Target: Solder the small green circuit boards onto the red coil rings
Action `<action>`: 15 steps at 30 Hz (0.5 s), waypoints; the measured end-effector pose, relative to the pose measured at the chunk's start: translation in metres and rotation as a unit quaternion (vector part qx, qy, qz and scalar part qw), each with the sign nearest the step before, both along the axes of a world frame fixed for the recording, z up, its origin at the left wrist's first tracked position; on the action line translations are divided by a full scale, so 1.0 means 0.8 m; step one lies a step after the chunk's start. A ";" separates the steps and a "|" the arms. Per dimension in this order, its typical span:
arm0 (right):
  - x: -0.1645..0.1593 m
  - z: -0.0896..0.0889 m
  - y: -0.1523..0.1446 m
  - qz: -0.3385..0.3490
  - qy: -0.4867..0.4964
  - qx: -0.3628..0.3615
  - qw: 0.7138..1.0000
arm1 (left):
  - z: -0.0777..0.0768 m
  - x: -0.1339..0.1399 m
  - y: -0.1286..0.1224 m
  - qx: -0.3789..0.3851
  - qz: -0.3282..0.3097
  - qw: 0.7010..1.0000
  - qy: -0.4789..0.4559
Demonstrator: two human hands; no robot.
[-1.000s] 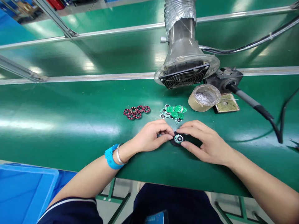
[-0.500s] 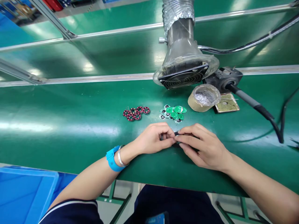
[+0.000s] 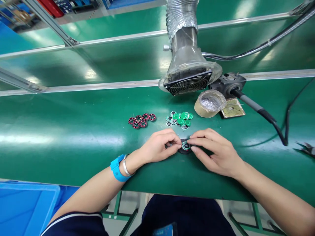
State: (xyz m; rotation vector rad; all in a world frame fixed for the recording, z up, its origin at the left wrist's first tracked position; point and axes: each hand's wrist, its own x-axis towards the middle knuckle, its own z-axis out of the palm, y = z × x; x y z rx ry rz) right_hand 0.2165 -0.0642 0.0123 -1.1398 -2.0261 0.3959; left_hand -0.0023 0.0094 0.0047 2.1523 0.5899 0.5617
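Observation:
A small round circuit board point(image 3: 186, 146), green and white with a black centre, rests in a black round holder point(image 3: 184, 151) on the green bench. From the left, my left hand point(image 3: 162, 144) pinches the board's edge between thumb and forefinger. My right hand point(image 3: 215, 150) has its thumb and fingertips at the board's right edge, the other fingers stretched out. Just beyond the hands lies a pile of round green circuit boards point(image 3: 181, 119). To its left sits a cluster of red-and-black wound coil rings point(image 3: 142, 120).
A fume extractor hood point(image 3: 189, 75) hangs over the bench's back. Beneath it stand a tub of silvery solder bits point(image 3: 209, 104), a sponge tray point(image 3: 232, 108) and a soldering iron point(image 3: 253, 102) in its holder. Cutters point(image 3: 307, 149) lie far right. A blue bin point(image 3: 27, 209) is lower left.
The fingers have parted slightly, and the round board in its black holder now shows between them. My right hand has shifted a little. The whole view has moved slightly.

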 end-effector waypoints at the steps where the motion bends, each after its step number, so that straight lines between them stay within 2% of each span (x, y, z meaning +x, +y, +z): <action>1: -0.002 -0.002 0.000 0.005 -0.006 0.004 1.000 | 0.000 0.000 0.000 0.004 -0.001 1.000 -0.001; 6: -0.013 -0.008 0.000 0.015 -0.024 0.031 0.999 | 0.001 -0.001 -0.002 0.019 0.001 1.000 -0.008; 15: -0.035 -0.014 0.003 -0.046 -0.033 0.067 0.996 | -0.006 0.002 -0.004 0.041 0.022 0.998 -0.031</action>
